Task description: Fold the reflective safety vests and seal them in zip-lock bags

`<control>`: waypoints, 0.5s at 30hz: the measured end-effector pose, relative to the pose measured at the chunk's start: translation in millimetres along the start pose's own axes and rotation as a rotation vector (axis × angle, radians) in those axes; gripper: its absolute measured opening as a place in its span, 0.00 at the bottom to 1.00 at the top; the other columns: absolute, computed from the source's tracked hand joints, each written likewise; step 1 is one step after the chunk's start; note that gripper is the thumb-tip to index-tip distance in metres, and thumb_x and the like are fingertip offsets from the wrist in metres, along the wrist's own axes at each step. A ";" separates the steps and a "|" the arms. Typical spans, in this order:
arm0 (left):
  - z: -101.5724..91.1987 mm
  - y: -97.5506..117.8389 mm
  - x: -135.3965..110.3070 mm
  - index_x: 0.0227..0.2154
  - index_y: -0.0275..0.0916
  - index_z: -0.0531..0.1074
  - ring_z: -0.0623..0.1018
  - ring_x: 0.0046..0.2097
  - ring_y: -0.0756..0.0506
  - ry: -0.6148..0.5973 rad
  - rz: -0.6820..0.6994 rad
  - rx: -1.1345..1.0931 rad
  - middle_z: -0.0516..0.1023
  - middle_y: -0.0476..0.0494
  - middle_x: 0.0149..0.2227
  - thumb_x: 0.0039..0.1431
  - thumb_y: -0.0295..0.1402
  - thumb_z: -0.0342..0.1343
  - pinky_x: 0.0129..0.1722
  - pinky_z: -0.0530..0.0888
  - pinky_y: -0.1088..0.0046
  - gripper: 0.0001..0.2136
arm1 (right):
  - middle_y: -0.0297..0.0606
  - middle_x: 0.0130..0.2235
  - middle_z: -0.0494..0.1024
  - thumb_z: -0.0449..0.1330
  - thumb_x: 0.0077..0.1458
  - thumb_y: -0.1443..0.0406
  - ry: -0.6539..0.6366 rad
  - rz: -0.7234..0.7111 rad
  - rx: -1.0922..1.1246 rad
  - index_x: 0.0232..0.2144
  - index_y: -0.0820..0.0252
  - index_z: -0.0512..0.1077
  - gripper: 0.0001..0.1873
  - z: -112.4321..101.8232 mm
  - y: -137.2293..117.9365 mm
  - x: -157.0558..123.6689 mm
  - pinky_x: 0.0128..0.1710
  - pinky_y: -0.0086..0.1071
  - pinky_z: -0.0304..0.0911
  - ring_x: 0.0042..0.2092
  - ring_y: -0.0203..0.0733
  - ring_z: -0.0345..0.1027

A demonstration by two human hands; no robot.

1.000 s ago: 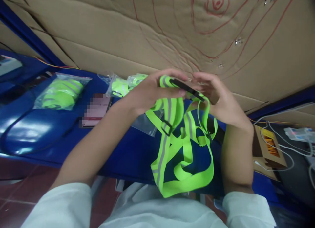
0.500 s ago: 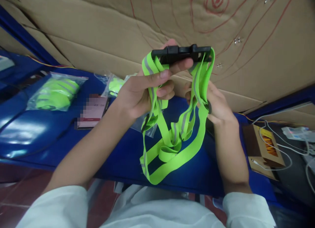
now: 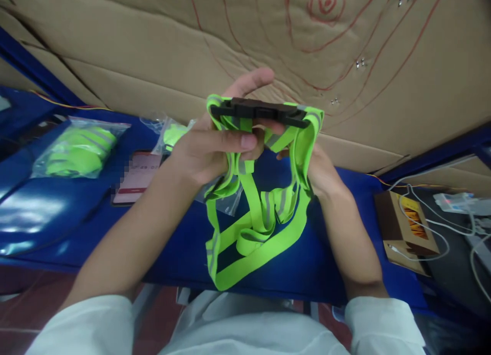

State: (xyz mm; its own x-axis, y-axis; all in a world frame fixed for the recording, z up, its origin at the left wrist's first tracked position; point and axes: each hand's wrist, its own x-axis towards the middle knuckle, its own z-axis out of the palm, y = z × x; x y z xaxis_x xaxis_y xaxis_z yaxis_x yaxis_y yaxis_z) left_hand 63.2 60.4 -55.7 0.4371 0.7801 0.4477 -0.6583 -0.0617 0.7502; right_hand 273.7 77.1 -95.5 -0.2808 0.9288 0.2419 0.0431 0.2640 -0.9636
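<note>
Left hand (image 3: 203, 153) grip clamps the black plastic buckle (image 3: 261, 111) high, letting neon-green reflective straps (image 3: 253, 227) hang below; right hand (image 3: 326, 173) grip hidden behind them, cannot tell.

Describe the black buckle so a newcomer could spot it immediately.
Start at the cardboard wall behind the blue table. Before it, the left hand and right hand raise neon straps. The buckle is the flat black bar across their top, the only black piece among green webbing.

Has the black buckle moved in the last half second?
Yes: the black buckle has dropped lower and slightly left, measured against the staples in the cardboard.
</note>
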 end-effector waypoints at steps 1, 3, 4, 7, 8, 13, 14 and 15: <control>1.1 0.6 0.3 0.52 0.43 0.76 0.71 0.23 0.51 0.014 0.024 0.011 0.83 0.48 0.35 0.47 0.24 0.67 0.24 0.64 0.72 0.26 | 0.36 0.45 0.84 0.62 0.63 0.46 -0.004 0.015 0.005 0.43 0.50 0.80 0.19 0.2 -1.2 -0.1 0.50 0.44 0.77 0.50 0.49 0.79; 3.8 3.2 0.4 0.51 0.42 0.76 0.76 0.28 0.49 0.058 0.056 0.026 0.84 0.48 0.36 0.48 0.22 0.66 0.28 0.69 0.72 0.25 | 0.36 0.47 0.84 0.56 0.67 0.45 -0.077 0.044 0.010 0.47 0.49 0.79 0.21 -0.6 -3.8 -0.4 0.52 0.45 0.77 0.50 0.48 0.79; 5.4 5.0 0.2 0.51 0.40 0.76 0.78 0.30 0.49 0.089 0.067 0.033 0.84 0.49 0.36 0.49 0.21 0.64 0.30 0.72 0.73 0.25 | 0.36 0.48 0.84 0.57 0.67 0.45 -0.136 0.038 0.003 0.50 0.48 0.78 0.21 -1.2 -4.7 -0.6 0.53 0.45 0.76 0.50 0.47 0.79; 9.2 13.1 -0.9 0.51 0.35 0.74 0.82 0.34 0.49 0.156 0.116 0.042 0.84 0.48 0.34 0.52 0.17 0.59 0.36 0.77 0.75 0.22 | 0.36 0.54 0.81 0.67 0.61 0.49 -0.264 -0.083 -0.081 0.58 0.46 0.73 0.25 -3.3 -5.2 0.0 0.58 0.44 0.72 0.55 0.46 0.76; 9.0 17.2 -1.3 0.51 0.33 0.74 0.82 0.34 0.49 0.159 0.136 0.039 0.84 0.49 0.33 0.53 0.17 0.56 0.37 0.78 0.75 0.21 | 0.36 0.56 0.79 0.67 0.60 0.50 -0.271 -0.130 -0.122 0.56 0.47 0.74 0.24 -4.3 -4.9 0.6 0.61 0.43 0.69 0.58 0.46 0.73; -8.3 47.7 -2.2 0.62 0.32 0.68 0.78 0.59 0.47 0.412 0.449 0.155 0.81 0.50 0.46 0.69 0.22 0.26 0.61 0.73 0.65 0.30 | 0.36 0.49 0.81 0.62 0.66 0.51 -0.246 -0.067 -0.129 0.41 0.54 0.80 0.15 -13.0 -1.8 4.1 0.56 0.37 0.70 0.52 0.42 0.74; -13.2 53.1 -1.9 0.65 0.33 0.65 0.71 0.67 0.47 0.490 0.482 0.193 0.80 0.51 0.52 0.71 0.25 0.23 0.66 0.67 0.65 0.31 | 0.35 0.45 0.81 0.64 0.64 0.52 -0.262 -0.020 -0.094 0.42 0.54 0.80 0.13 -14.5 -0.3 4.4 0.51 0.34 0.71 0.47 0.41 0.75; -17.3 57.0 -1.4 0.67 0.37 0.63 0.63 0.72 0.47 0.544 0.469 0.232 0.78 0.55 0.56 0.73 0.30 0.25 0.69 0.62 0.67 0.28 | 0.34 0.43 0.81 0.66 0.63 0.54 -0.277 0.020 -0.050 0.43 0.53 0.79 0.12 -15.3 1.9 4.7 0.47 0.32 0.71 0.44 0.40 0.75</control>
State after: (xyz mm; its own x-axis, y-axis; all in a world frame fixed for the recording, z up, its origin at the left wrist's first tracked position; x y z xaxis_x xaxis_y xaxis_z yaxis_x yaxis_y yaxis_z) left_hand 14.5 66.5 -22.0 -0.2614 0.8336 0.4867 -0.5286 -0.5455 0.6504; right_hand 287.1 85.9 -94.5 -0.5307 0.8292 0.1755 0.0966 0.2649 -0.9594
